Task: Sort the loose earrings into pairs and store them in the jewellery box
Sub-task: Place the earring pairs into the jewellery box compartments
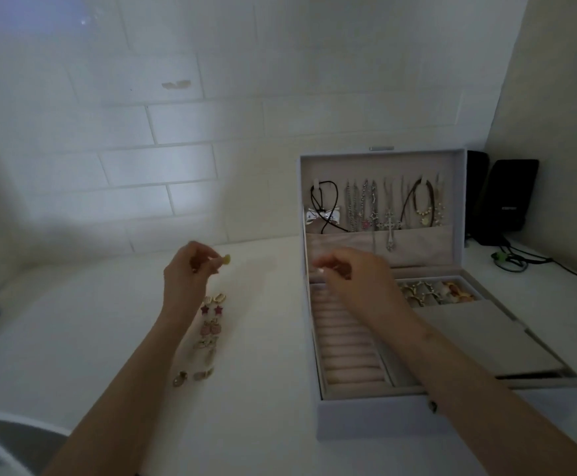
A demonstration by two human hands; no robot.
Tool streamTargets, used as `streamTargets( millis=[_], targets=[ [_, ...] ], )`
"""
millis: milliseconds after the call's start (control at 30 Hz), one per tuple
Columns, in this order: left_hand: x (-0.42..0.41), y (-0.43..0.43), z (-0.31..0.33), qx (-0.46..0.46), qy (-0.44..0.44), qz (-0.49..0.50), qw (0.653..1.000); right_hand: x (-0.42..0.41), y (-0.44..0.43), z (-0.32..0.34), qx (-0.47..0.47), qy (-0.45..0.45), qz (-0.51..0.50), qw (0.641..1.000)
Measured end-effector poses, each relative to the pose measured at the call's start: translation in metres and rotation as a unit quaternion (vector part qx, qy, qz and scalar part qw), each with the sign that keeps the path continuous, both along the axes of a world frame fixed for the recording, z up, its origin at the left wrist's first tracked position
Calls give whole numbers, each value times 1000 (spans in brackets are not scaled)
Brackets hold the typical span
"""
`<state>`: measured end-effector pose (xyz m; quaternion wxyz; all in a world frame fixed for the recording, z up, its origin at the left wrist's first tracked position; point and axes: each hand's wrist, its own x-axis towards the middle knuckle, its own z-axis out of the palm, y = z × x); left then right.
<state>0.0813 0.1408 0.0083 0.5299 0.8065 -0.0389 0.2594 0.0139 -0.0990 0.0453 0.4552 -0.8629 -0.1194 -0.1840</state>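
Observation:
My left hand (186, 273) is raised over the white table and pinches a small yellow earring (226, 259) at its fingertips. Below it, several earrings (210, 329) lie in a column of pairs, among them dark red stars (211, 309) and pink ones. The open jewellery box (366, 410) stands to the right. My right hand (352, 276) hovers blurred over its far left corner above the padded ring rolls (345, 352), fingers curled; something tiny and pale shows at the fingertips. Rings fill a compartment (434, 293) at the back right.
Necklaces (383, 207) hang inside the upright lid. Two black speakers (507, 201) with cables (520, 262) stand in the right corner behind the box. A white brick wall (143, 132) backs the table. A round white-rimmed object (5, 438) sits at the lower left.

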Motion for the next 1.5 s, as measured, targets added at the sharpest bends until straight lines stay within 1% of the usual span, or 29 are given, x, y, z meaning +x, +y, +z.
streamTargets(
  millis=[33,100,133,200,267,367,433,500,567,633,767,900,967,1000,1067,1133,1167,1233,1300,1333,1400,1467,1500],
  targets=[
    [-9,-12,12,-16,-27,-24,999,-2,-1,5,52,3,10,999],
    [-28,-43,37,-5,-53,-93,994,-5,-4,13,150,24,53,987],
    [-35,-59,46,11,-50,-131,990,-6,-6,16,180,41,77,980],
    [-44,-87,56,43,-33,-188,981,-7,-9,19,205,57,104,972],
    [-44,-109,56,57,-27,-197,978,-6,-13,20,234,47,95,966],
    [-39,-124,50,59,-15,-169,984,-2,-20,18,283,56,67,955],
    [-39,-128,43,64,-29,-129,989,1,-23,17,285,80,62,953],
    [-42,-129,35,60,-60,-101,991,3,-24,15,251,99,38,962],
    [-44,-128,28,78,-83,-89,989,4,-22,14,209,118,14,971],
    [-43,-127,24,100,-104,-90,985,3,-22,13,203,126,9,971],
    [-43,-126,25,98,-132,-101,981,-1,-20,16,241,135,21,961],
    [-43,-123,27,75,-124,-128,981,-3,-24,18,317,135,23,939],
    [-42,-119,29,77,-127,-144,978,-2,-29,20,333,149,24,931],
    [-42,-117,29,93,-134,-144,976,-1,-31,20,316,158,25,935],
    [-40,-116,28,146,-152,-137,968,0,-33,19,240,175,18,955],
    [-41,-116,26,214,-156,-117,957,2,-33,17,176,190,14,966],
    [-42,-116,27,255,-156,-98,949,2,-33,16,160,192,11,968],
    [-43,-116,27,337,-174,-59,923,4,-34,14,109,156,-11,982],
    [-43,-119,27,409,-196,-40,890,6,-34,13,5,79,-39,996],
    [-42,-120,26,437,-205,-34,875,6,-34,13,-30,48,-45,997],
    [-42,-121,24,476,-206,-32,854,8,-33,11,-57,27,-44,997],
    [-43,-121,24,496,-196,-28,846,9,-33,8,-82,22,-43,996],
    [-43,-120,24,502,-192,-24,843,9,-32,6,-109,15,-42,993]
  ],
)
